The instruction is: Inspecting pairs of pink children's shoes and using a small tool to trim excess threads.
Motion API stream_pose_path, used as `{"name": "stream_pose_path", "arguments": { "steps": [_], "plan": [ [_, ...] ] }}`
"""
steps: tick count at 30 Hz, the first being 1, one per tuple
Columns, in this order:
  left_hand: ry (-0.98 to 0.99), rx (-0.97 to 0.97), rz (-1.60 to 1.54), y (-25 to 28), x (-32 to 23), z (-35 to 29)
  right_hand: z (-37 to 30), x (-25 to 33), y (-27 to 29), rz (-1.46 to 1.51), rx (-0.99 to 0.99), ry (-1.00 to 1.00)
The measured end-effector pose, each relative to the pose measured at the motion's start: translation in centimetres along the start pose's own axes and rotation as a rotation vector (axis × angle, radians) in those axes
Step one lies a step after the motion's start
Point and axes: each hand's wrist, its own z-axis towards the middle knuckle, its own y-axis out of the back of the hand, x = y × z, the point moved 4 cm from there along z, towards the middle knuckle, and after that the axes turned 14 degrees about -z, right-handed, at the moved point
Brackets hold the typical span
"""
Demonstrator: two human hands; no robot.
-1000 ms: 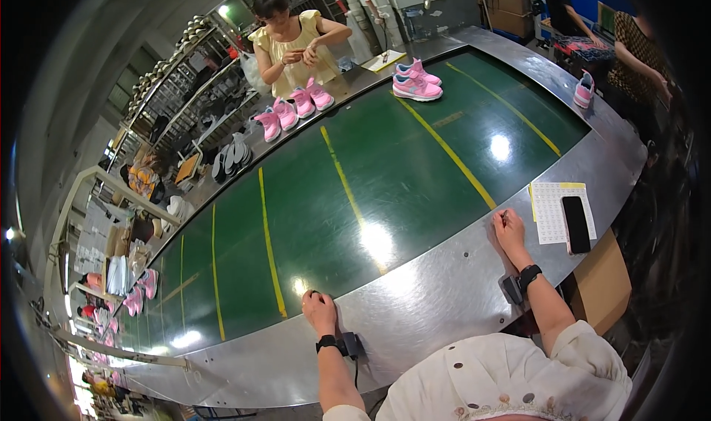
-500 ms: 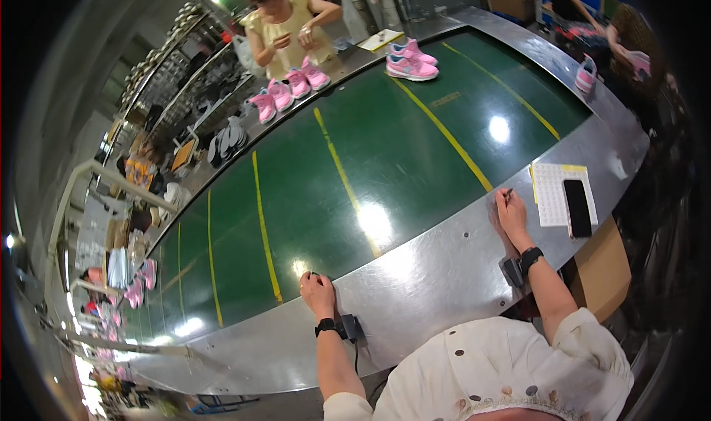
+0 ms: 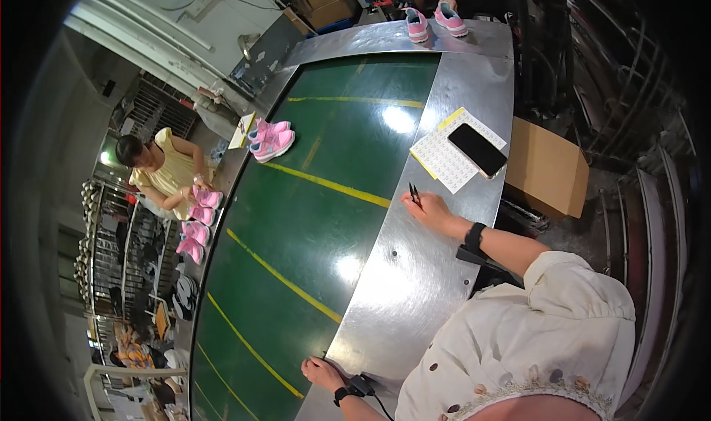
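Note:
My right hand (image 3: 429, 212) is closed around small black thread snips (image 3: 415, 195), whose points stick out above the fingers. It hovers over or rests on the metal border (image 3: 404, 273), just below a printed sheet (image 3: 448, 158). My left hand (image 3: 323, 374) lies where the green belt (image 3: 289, 221) meets the metal border, its fingers curled. Whether it grips anything is hidden. Across the belt, a pair of pink sneakers (image 3: 272, 142) stands near the far edge.
A black phone (image 3: 478, 151) lies on the sheet. Two more pink shoes (image 3: 416, 26) stand on the metal end, a person's hand (image 3: 447, 3) touching one. Opposite, a person in yellow (image 3: 172, 173) handles pink shoes (image 3: 200, 215). A cardboard box (image 3: 548, 165) sits beyond the right edge.
My view has swung to the right, so the table appears turned. Two pink shoes now stand together on the metal end. Both my hands stay near the belt's near edge.

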Motion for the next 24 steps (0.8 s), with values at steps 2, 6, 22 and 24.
{"name": "stream_pose_path", "arguments": {
  "steps": [2, 6, 22, 24],
  "plan": [
    [0.013, 0.019, 0.011, -0.1, 0.0, 0.0, -0.7, 0.1, 1.6, 0.007, 0.030, -0.024],
    [0.018, 0.068, -0.020, 0.1, -0.3, 0.1, -2.6, -0.7, 5.2, 0.062, 0.085, -0.115],
    [-0.476, 0.378, -0.325, -10.1, -22.7, -3.6, -7.3, -4.8, 5.8, -0.069, 0.132, -0.085],
    [-0.556, 0.304, -0.210, -10.2, -23.4, -4.2, -7.3, -4.4, 6.2, -0.082, 0.081, -0.036]
  ]
}}
